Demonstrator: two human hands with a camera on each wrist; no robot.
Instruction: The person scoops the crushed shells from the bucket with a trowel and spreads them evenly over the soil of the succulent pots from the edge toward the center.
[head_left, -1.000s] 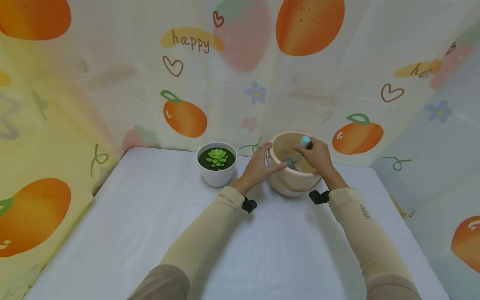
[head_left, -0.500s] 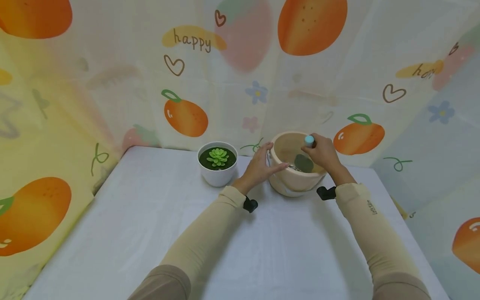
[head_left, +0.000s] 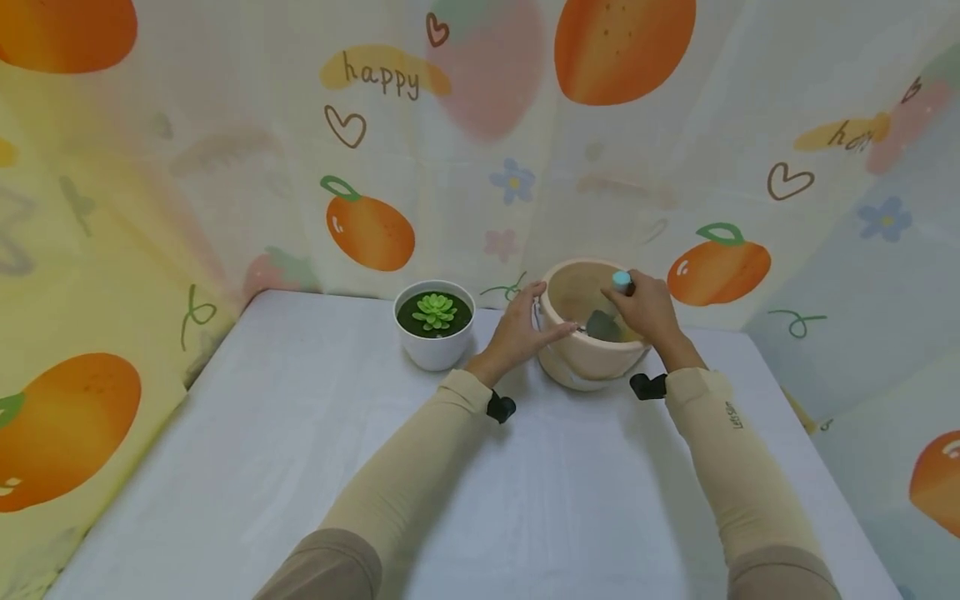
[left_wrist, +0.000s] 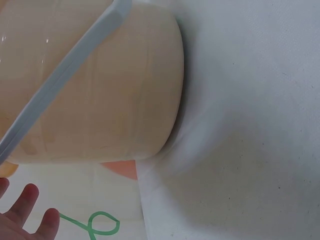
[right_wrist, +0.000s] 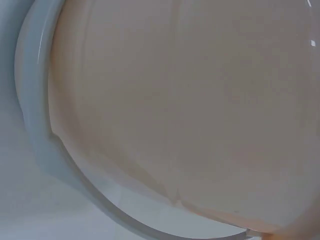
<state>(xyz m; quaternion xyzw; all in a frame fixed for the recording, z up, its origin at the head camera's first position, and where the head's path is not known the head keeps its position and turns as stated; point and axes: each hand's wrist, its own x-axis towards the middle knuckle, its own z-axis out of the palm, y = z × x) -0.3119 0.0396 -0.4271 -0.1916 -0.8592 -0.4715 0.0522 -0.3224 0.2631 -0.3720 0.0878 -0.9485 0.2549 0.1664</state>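
Observation:
A peach-coloured bucket [head_left: 592,360] stands at the back right of the table, with its grey carrying handle [left_wrist: 65,70] hanging down the outside in the left wrist view. My left hand [head_left: 517,335] touches its left side, fingers spread and fairly straight, thumb along the near rim; loose fingertips [left_wrist: 49,222] show beside the wall. Inside the bucket, my right hand [head_left: 647,310] grips a small shovel by its handle, whose light blue end [head_left: 621,280] pokes above the fingers. The grey-green shovel blade [head_left: 602,327] points down in the bucket. Its lower edge and the bucket's bottom are mostly hidden by the near rim.
Left of the bucket stands a white pot [head_left: 433,354] with a green succulent [head_left: 435,312] in dark soil. A white cloth [head_left: 480,500] covers the table. Close behind both containers hangs a fruit-printed curtain [head_left: 450,192].
The right hand has shifted a little to the right with the shovel, and the blade has swung right and turned its flat face toward me. The left hand stays at the bucket.

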